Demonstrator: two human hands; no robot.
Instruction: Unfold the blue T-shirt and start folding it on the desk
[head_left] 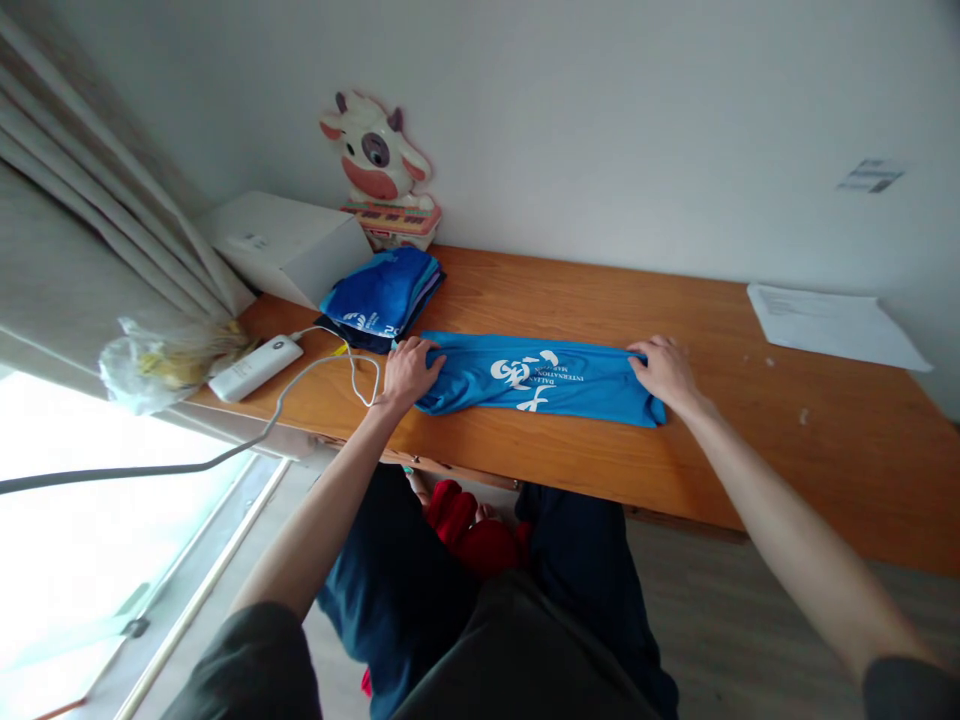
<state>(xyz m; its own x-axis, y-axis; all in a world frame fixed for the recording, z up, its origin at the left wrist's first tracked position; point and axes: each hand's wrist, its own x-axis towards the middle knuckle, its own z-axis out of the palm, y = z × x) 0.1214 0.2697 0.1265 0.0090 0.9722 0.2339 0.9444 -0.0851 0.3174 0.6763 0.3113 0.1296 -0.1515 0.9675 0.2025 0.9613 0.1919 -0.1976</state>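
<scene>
A blue cloth (pixel 480 382) with white print is laid out in a long strip on the tabletop (pixel 712 460). Its left end is touched by the partly curled left hand (pixel 411 372), its right end by the similarly curled right hand (pixel 664 372); whether fabric is pinched cannot be told. Folded garments (pixel 386 290) are stacked just beyond the left hand, near a white box (pixel 289 245).

The blue cloth (pixel 540 378) looks smooth, the desk (pixel 750 430) faintly glossy wood, the sheets (pixel 832 325) paper.
</scene>
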